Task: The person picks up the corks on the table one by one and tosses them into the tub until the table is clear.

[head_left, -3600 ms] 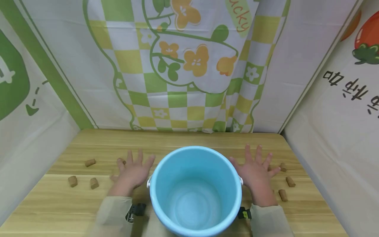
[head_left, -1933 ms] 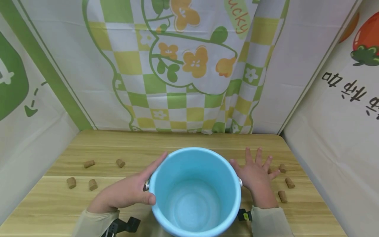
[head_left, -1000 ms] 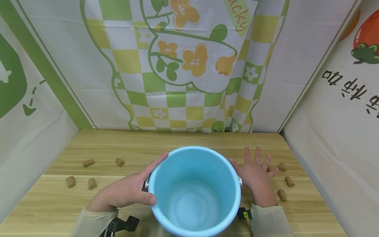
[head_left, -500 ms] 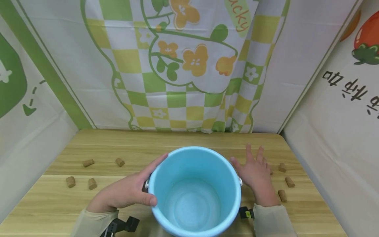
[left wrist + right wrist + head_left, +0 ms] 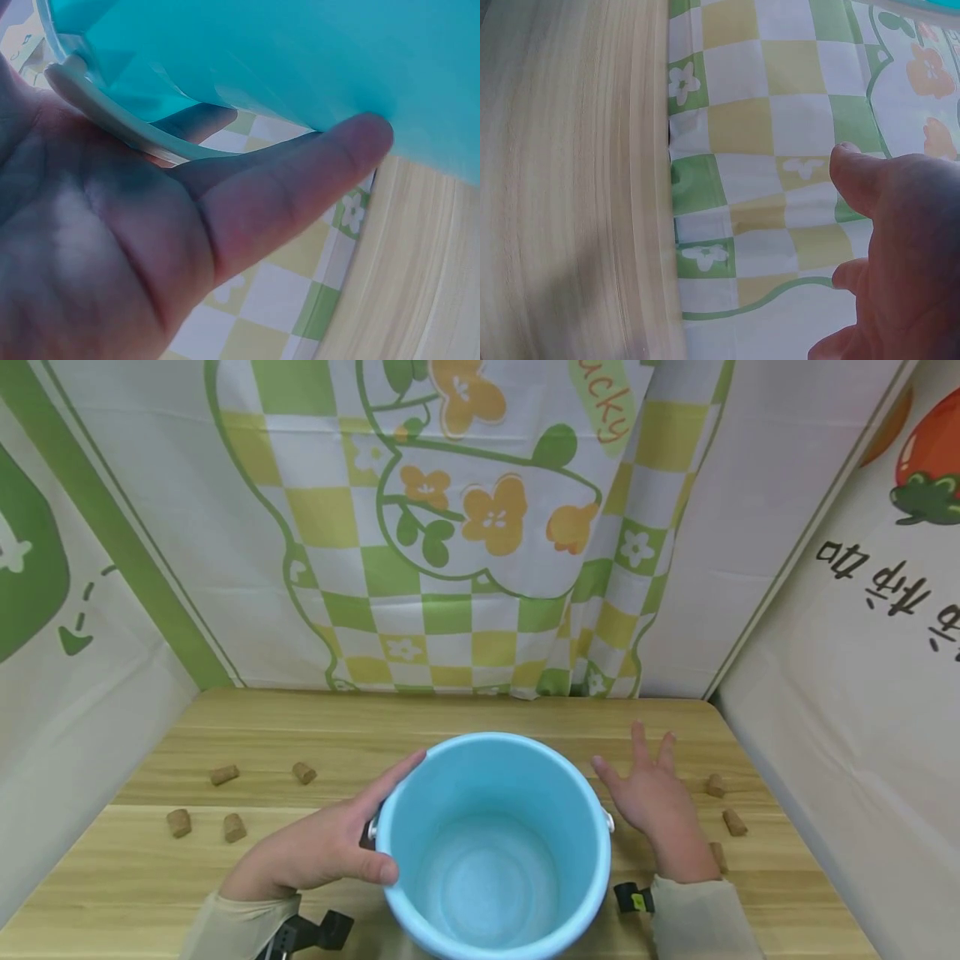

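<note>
A light-blue bucket (image 5: 491, 793), upright with its bottom in view, stands in the middle of the table in the head view. My left hand (image 5: 322, 843) rests against its left side, thumb at the rim and fingers laid along the outer wall. In the left wrist view, straight fingers (image 5: 292, 187) touch the bucket's wall (image 5: 300, 52) near its pale handle (image 5: 112, 116). To the bucket's right, my right hand (image 5: 660, 806) is spread and holds nothing, a small gap away. The right wrist view shows its thumb (image 5: 855, 176) extended.
Several corks lie at the left, among them one cork (image 5: 224, 774) and another cork (image 5: 234, 827). At the right lie a far cork (image 5: 716, 786), a middle cork (image 5: 734, 822) and a partly hidden cork (image 5: 717, 857). A patterned curtain (image 5: 495, 635) hangs behind the wooden table (image 5: 420, 714).
My left hand has come from palm-down beside the bucket to its side and stayed there. My right hand has shifted right, away from the bucket. The bucket stays in place.
</note>
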Action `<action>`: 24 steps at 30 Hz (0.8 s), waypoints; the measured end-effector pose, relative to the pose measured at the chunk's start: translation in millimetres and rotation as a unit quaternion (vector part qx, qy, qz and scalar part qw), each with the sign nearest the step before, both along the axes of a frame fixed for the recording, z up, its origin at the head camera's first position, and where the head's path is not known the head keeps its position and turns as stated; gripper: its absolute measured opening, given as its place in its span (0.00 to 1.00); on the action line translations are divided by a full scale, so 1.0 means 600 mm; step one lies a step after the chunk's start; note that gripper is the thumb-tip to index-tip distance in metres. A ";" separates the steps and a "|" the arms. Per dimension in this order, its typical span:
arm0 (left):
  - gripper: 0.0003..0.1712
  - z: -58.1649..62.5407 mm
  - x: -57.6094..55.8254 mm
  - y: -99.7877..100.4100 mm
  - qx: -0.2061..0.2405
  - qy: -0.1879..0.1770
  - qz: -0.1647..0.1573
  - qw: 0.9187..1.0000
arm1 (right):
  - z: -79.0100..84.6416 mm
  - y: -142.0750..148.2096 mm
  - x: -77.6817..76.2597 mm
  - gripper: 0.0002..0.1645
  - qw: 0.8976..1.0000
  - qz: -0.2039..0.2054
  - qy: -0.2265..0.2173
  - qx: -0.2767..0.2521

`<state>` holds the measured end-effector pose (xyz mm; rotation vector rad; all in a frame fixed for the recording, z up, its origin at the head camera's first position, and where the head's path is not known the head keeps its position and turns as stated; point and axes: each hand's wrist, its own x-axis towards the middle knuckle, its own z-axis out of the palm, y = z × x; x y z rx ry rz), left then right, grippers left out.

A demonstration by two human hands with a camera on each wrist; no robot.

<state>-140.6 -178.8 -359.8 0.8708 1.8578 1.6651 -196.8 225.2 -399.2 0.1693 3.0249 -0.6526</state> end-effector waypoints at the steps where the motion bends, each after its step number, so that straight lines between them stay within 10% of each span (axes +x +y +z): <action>1: 0.61 -0.001 0.000 0.000 0.003 0.002 -0.001 1.000 | 0.001 0.001 0.000 0.64 1.000 0.001 0.001 -0.001; 24: 0.62 -0.002 -0.002 -0.001 -0.006 -0.005 -0.002 1.000 | 0.005 0.035 -0.009 0.61 0.998 0.003 0.037 -0.042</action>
